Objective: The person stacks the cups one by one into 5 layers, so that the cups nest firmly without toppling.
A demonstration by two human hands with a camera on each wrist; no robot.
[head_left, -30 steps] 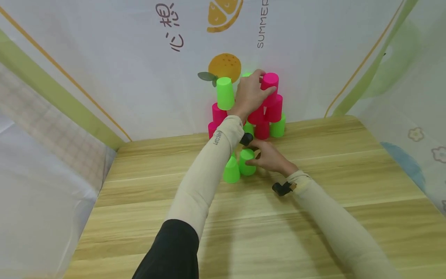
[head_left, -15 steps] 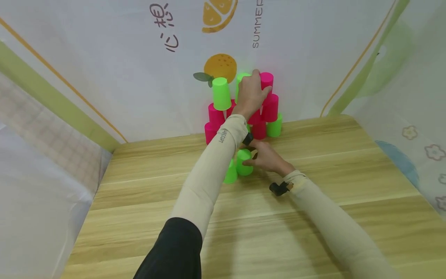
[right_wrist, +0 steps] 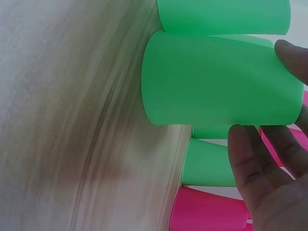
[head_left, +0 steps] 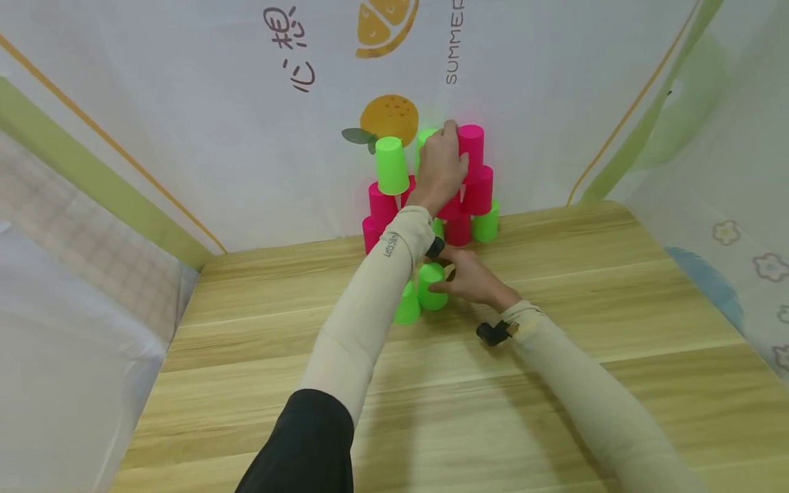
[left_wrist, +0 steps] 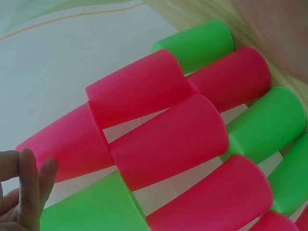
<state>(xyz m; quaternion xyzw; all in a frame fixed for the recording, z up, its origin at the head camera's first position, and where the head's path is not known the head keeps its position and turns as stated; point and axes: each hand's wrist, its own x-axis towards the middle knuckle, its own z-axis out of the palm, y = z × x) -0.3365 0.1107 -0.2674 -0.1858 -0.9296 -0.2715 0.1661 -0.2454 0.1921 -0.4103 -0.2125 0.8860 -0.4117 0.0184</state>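
Upside-down green and pink cups stand stacked in three rows against the white wall cloth. My left hand is up at the top row, beside a pink cup at its right end. In the left wrist view its fingers are loosely bent and overlap the narrow end of that cup. A green cup tops the row's left end; another green cup is next to the pink one. My right hand grips a front green cup on the table between thumb and fingers.
Left of the gripped cup, a second green cup stands in front of the stack, partly behind my left sleeve. The wood-grain table ends at the printed wall cloth. A green cup marks the stack's lower right.
My left hand has let go of the top-row pink cup, its thumb drawing back leftward from the cup's front. My right hand keeps its grip on the green cup. The head view shifted slightly.
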